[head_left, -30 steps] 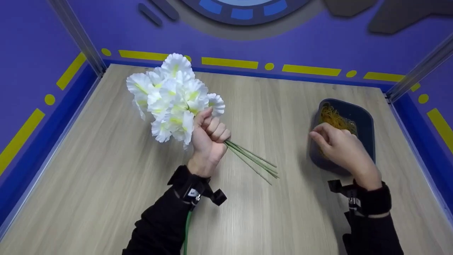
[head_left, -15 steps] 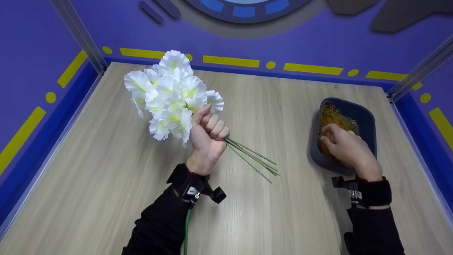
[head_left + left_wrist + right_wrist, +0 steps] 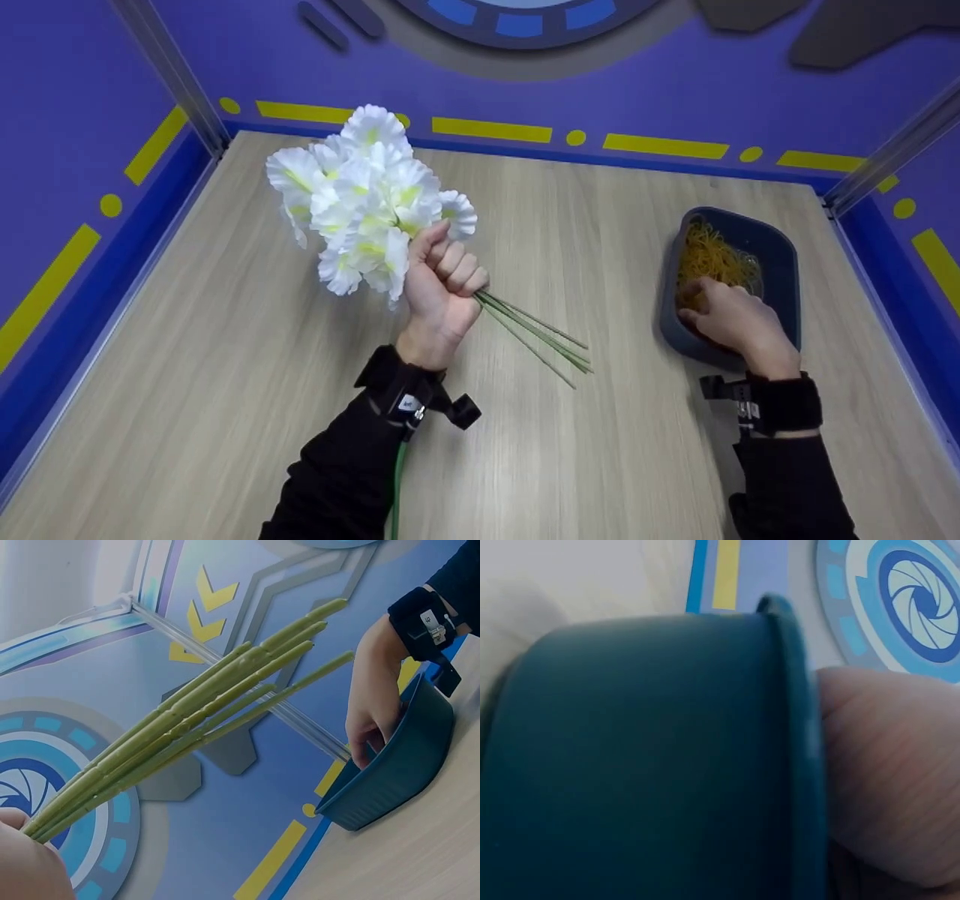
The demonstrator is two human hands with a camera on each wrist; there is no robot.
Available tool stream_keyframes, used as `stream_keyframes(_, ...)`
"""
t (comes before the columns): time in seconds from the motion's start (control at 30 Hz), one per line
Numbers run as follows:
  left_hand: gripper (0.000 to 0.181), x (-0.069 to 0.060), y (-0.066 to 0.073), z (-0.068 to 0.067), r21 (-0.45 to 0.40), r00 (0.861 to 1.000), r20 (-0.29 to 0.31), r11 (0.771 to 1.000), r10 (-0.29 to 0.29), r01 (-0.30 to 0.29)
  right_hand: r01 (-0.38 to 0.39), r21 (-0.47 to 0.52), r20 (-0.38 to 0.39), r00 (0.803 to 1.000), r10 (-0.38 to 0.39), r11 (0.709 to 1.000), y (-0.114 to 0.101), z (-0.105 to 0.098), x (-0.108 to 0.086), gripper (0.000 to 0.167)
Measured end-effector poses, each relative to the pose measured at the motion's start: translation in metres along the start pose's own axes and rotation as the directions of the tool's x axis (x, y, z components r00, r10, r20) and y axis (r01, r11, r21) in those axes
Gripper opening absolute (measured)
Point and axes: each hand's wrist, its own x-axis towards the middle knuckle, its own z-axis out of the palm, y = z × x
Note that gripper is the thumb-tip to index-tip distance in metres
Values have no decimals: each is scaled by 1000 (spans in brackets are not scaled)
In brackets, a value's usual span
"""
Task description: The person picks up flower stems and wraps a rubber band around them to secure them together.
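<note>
My left hand [image 3: 446, 296] grips a bunch of white artificial flowers [image 3: 367, 199] with yellow-green centres, its fingers curled round the stems just below the blooms. The green stems [image 3: 534, 330] stick out below the fist toward the right; in the left wrist view the stem ends [image 3: 300, 652] spread slightly apart. At the right, my right hand [image 3: 739, 326] reaches down into a dark blue-green plastic bin [image 3: 782, 274] that holds a tangle of yellowish rubber bands [image 3: 709, 251]. Its fingertips are hidden among the bands. The bin's wall [image 3: 645, 757] fills much of the right wrist view.
A light wood-grain table [image 3: 525, 450] lies under both hands. Blue panels with yellow dashes [image 3: 491, 129] close in the back and both sides. A green cable [image 3: 397, 487] runs along the left forearm.
My right hand has moved from above the bin's left edge down into it, its fingers sinking into the rubber bands. The left hand and the flowers have stayed nearly still.
</note>
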Motion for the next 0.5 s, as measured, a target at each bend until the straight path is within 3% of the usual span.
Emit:
stream_keyframes(0.1,47,0,0,0,7,1000,-7,1000,4,-4,0,-18,14,1000,0,1000,2,3,1,40)
stream_keyframes(0.33,49,0,0,1,16,1000,-18,1000,14,-14,22,-35,15,1000,-21,999,1,6,3,19)
stream_keyframes(0.5,49,0,0,1,27,999,-27,999,19,-19,32,-38,-2,999,-32,999,0,5,4,23)
